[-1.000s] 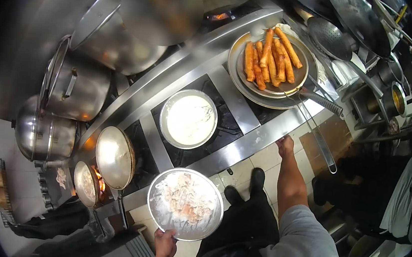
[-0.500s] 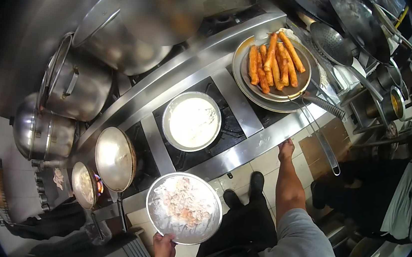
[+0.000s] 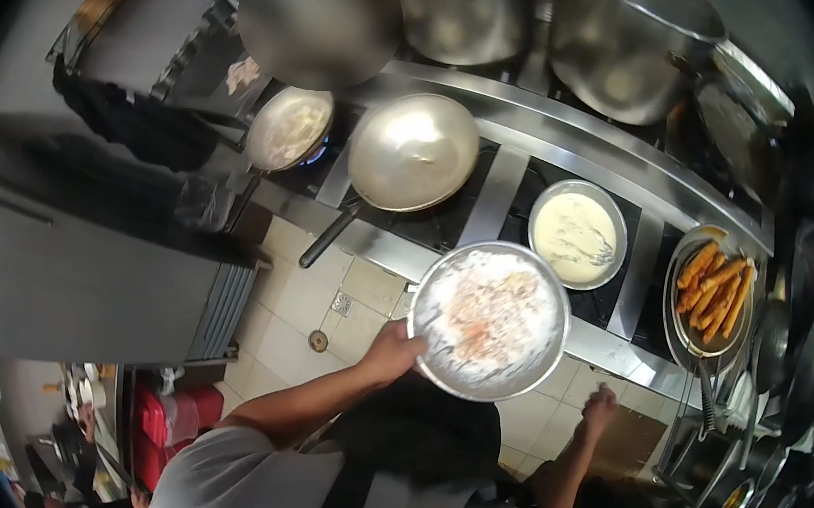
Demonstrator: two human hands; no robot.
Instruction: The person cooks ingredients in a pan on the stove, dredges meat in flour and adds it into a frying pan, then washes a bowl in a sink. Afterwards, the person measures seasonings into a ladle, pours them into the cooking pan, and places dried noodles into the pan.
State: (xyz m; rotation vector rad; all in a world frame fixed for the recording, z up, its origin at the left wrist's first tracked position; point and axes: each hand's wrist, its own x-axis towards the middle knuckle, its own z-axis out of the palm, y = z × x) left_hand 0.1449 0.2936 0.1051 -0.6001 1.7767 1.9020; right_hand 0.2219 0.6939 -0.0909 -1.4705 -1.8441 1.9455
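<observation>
My left hand [image 3: 392, 354] grips the rim of a round metal bowl [image 3: 555, 354], thumb on the upper side. Inside lie white flour and pinkish pieces [image 3: 488, 312] dusted with it; their kind is unclear. The bowl is held in front of my body, overlapping the stove's front edge in view. Just behind it, a metal pan of creamy white batter [image 3: 575, 237] sits on the stove. Low on the right, my right hand [image 3: 599, 408] hangs beside the stove front, fingers loosely curled, with nothing visible in them.
On the stove stand a wok [image 3: 413, 151] with its handle jutting forward, a smaller pan [image 3: 286, 130] over a blue flame, and a pan of fried rolls [image 3: 716, 291]. Large pots [image 3: 637, 50] line the back. A steel counter [image 3: 78, 269] is at left; ladles and strainers crowd the right.
My view has turned left, bringing the steel counter and red containers into sight. My left hand has brought the bowl closer to the batter pan. My right hand still hangs low.
</observation>
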